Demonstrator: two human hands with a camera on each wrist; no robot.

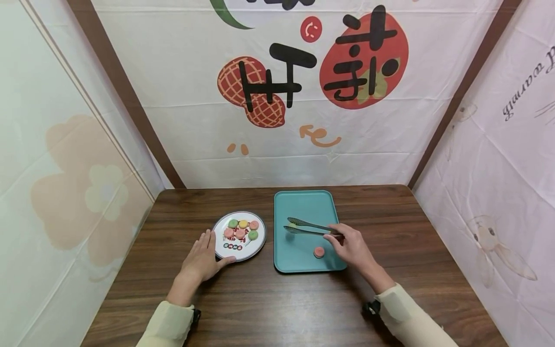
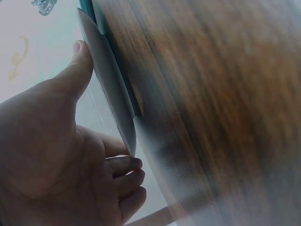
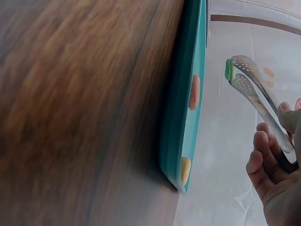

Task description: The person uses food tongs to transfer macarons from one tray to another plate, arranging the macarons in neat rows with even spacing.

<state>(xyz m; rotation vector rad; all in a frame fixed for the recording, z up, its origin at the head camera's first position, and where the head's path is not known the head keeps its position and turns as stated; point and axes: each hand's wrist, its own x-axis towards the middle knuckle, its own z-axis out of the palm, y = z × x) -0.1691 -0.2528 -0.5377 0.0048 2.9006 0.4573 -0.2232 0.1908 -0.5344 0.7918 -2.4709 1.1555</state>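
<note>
My right hand grips metal tongs with perforated tips. Between those tips sits a green macaron, raised above the teal tray. A pink macaron lies on the tray's near right part, and a yellow macaron shows on it in the right wrist view. My left hand rests at the left rim of a round white plate, fingers extended along the edge and thumb on the near rim. Several pink, green and yellow macarons lie on this plate.
Plate and tray stand side by side on a dark wood table, with a gap between them. A printed fabric wall rises behind the table, with more fabric at both sides.
</note>
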